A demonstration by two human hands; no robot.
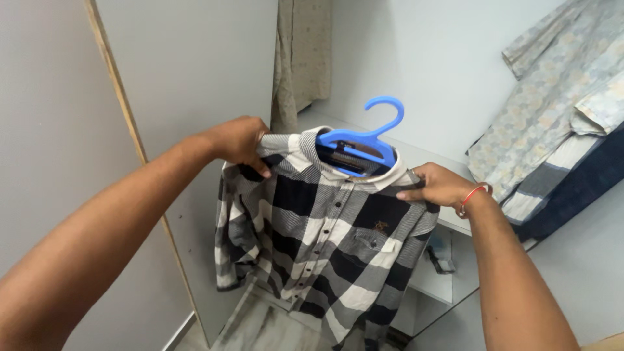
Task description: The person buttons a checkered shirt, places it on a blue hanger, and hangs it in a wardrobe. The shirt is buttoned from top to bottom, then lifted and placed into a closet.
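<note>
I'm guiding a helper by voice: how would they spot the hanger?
Look inside the open white wardrobe, at the checked shirt held up between the left hand and right hand. The hanger sits in its collar: bright blue plastic, the only blue hook there.

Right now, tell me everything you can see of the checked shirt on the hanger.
The checked shirt is a woven, long-sleeved button-up in wide black, white and grey checks, with a white collar, dark buttons and a chest pocket. It is buttoned and hangs front-facing on a blue plastic hanger, whose hook is free in the air. The left hand grips one shoulder, the right hand the other.
</note>
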